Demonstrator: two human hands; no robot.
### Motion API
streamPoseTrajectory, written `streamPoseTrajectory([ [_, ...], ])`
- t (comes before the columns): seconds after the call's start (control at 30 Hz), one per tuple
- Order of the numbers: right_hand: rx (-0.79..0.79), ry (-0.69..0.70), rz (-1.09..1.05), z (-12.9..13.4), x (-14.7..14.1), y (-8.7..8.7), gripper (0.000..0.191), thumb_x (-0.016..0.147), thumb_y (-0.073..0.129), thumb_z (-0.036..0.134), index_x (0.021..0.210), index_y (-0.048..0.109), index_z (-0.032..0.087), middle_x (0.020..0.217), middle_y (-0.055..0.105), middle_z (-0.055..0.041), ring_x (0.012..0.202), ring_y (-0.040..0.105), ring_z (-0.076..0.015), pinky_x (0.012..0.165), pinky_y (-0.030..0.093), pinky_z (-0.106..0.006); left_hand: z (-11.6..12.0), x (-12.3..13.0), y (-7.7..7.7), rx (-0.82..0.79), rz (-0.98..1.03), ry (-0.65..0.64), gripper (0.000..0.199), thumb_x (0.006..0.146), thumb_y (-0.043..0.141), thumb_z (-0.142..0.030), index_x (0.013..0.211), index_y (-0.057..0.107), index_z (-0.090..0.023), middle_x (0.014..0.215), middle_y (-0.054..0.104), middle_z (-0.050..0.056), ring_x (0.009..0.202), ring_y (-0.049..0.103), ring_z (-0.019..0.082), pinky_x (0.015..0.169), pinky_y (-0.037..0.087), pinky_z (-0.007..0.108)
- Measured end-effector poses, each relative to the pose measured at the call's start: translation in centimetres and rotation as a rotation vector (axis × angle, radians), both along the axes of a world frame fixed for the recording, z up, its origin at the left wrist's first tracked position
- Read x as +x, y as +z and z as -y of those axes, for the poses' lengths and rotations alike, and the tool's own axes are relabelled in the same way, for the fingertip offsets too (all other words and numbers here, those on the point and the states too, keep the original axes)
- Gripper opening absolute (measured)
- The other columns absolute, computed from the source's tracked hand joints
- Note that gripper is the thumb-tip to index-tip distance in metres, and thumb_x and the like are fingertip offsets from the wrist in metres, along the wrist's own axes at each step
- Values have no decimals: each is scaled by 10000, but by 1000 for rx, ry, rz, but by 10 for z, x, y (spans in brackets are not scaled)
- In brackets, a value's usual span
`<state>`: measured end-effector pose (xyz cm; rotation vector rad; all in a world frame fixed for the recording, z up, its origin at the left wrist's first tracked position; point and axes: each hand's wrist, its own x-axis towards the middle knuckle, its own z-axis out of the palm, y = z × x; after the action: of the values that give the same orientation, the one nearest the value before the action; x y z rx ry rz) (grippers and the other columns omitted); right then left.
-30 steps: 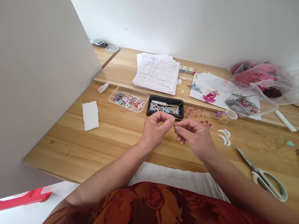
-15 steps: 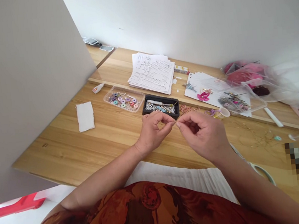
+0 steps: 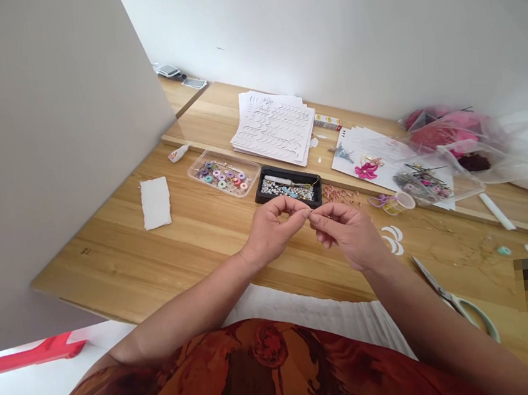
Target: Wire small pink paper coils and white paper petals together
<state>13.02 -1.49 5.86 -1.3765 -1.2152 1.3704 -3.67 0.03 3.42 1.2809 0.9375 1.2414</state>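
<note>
Your left hand [image 3: 274,231] and right hand [image 3: 350,235] are each pinched closed, thumb pressed to forefinger, their fingertips almost meeting. Between them runs a fine pale strand [image 3: 312,214], too thin to tell whether it is wire or thread, held in the air above a light wooden table [image 3: 110,264]. At 12 o'clock, just past your fingers, sits a black plastic tray of white pearl beads [image 3: 290,173]. At 11 o'clock lies a clear plastic box of coloured ring beads [image 3: 231,159]. Small coppery-pink rings [image 3: 342,195] lie at 1 o'clock, white paper crescents [image 3: 392,239] at 2. At 4 o'clock, steel scissors with pale green handles [image 3: 454,303] lie partly behind your right forearm [image 3: 426,306]. A tall pale partition [image 3: 51,150] rises along the table at 9 o'clock.
</note>
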Motion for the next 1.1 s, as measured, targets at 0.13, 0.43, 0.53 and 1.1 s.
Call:
streamPoseTrajectory([
  [0.13,23,-23,54,15,-12,-8,282,758,804,443,788,730,173,567,651,1,474,559,-107,463,459,-233,-1,1,-3,-22,-35,101,144,812,734,-292,774,691,-160,779,706,19,736,613,129,738,501,260],
  [0.43,452,-25,584,35,-15,7,117,877,670,249,881,772,192,718,746,-7,550,610,-115,537,456,-242,1,1,-3,185,-229,185,67,828,688,-194,762,687,-183,752,714,-1,723,629,129,732,484,269],
  [0.53,538,-5,689,38,-13,12,104,879,667,216,906,766,197,705,727,6,545,592,-112,554,447,-247,2,1,-3,250,-307,186,96,841,685,-187,745,673,-189,751,720,-5,730,639,137,743,467,292],
  [1.1,155,-22,230,-10,14,14,225,753,785,401,754,705,191,577,572,38,449,399,-78,421,316,-240,1,-2,3,107,-158,-34,152,862,705,-309,802,683,-172,825,731,36,779,651,155,777,504,289],
])
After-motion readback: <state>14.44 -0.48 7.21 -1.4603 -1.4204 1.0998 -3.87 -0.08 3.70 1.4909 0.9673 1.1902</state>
